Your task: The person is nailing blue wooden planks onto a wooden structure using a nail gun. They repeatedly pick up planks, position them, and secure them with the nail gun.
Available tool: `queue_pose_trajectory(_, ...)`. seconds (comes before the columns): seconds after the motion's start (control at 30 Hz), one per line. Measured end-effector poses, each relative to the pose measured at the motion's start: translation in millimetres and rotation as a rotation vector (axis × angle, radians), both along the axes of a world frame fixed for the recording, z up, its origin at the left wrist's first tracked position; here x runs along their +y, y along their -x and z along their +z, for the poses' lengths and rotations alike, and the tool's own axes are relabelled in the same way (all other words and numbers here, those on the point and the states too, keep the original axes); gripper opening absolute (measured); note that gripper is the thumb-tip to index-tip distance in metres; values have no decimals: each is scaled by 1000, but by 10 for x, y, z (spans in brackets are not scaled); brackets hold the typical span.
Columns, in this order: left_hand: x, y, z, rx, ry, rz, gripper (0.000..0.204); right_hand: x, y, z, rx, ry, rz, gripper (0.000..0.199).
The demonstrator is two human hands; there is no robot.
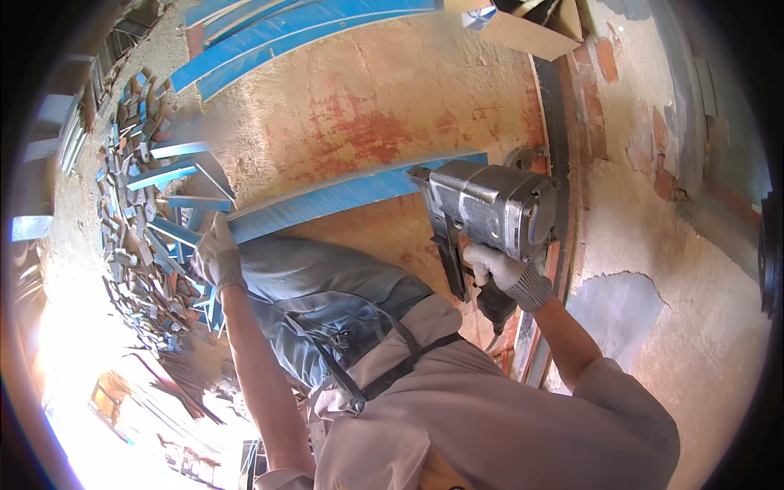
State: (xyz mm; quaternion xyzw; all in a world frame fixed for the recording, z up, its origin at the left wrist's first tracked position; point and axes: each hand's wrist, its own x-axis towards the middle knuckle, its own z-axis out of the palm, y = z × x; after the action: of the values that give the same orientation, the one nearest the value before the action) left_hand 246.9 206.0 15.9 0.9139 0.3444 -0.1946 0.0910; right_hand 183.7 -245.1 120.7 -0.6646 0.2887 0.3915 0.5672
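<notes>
My right hand (502, 273), in a pale knit glove, is wrapped round the handle of a black nail gun (490, 204). Its narrow end lies at the right part of a long blue board (327, 200); whether they touch I cannot tell. The board runs across above my legs. At its left end is my gloved left hand (216, 255), fingers closed at the edge of the board. Short blue-faced pieces (200, 202) stick out just beyond those fingers. A thin hose (496, 339) hangs from the nail gun's handle.
A large heap of short wood offcuts (139, 220) spreads on the left. More long blue boards (286, 41) lie at the top, near an open cardboard box (531, 28). A dark rail (555, 122) runs beside a worn, patched wall (637, 212) on the right.
</notes>
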Motion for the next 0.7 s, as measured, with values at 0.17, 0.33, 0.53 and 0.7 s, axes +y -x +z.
queue_pose_trajectory(0.17,-258,-164,140,32,58,169,66,-55,85,31,-26,28,-13,23)
queue_pose_trajectory(0.33,-577,-46,63,-241,577,583,50,-179,99,110,-8,-8,-56,23)
queue_pose_trajectory(0.53,-1131,156,-94,-172,1074,867,50,-152,107,241,4,70,3,31)
queue_pose_trajectory(0.7,-1170,67,-167,-84,1059,911,45,-172,194,70,-52,96,64,29)
